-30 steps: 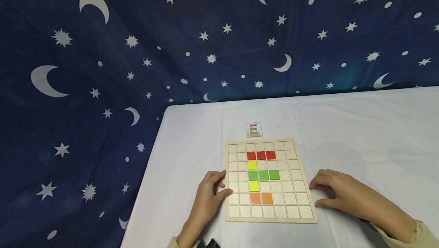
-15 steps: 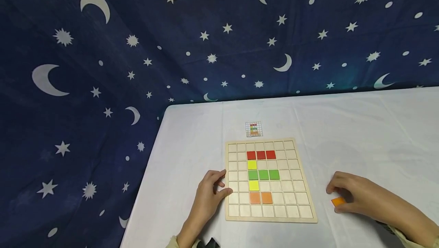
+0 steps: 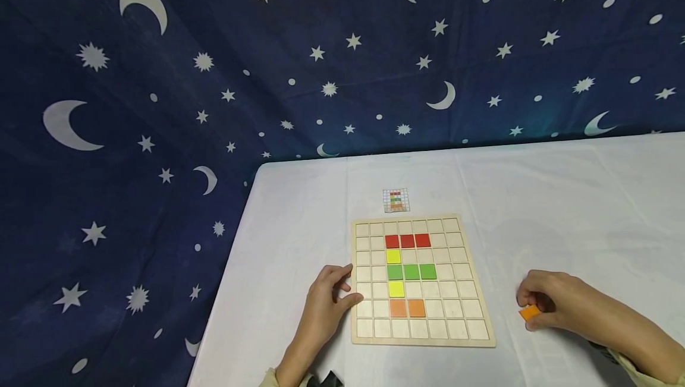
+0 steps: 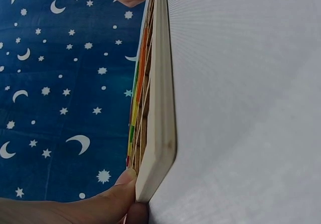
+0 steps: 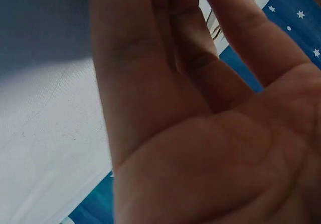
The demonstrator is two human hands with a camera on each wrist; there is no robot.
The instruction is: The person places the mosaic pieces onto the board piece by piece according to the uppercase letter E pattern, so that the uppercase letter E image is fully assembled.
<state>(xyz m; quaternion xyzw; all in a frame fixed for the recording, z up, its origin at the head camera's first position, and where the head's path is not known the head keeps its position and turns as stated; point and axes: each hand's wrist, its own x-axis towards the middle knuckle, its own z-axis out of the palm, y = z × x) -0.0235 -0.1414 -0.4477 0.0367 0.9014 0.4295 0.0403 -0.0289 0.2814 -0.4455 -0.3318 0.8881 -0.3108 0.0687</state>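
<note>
A square wooden grid board [image 3: 467, 330] lies on the white cloth, with red, yellow, green and orange square tiles set in some of its cells. At the board's left edge my left hand [image 3: 323, 301] grips the rim; the left wrist view has the thumb [image 4: 118, 196] over the top and a finger below. To the right of the board, my right hand [image 3: 562, 307] pinches a loose orange tile [image 3: 530, 313] between thumb and fingers. That tile is hidden in the right wrist view, where the palm [image 5: 215, 158] fills most of the picture.
A small printed card [image 3: 396, 200] with a coloured grid pattern lies just beyond the board. Behind the white-covered table [image 3: 562, 208] hangs a dark blue curtain [image 3: 374, 66] with moons and stars. Something black [image 3: 327, 380] shows near the left sleeve.
My right hand has moved away from the board's right edge and holds an orange tile, visible since half a second ago. The left hand stays on the board.
</note>
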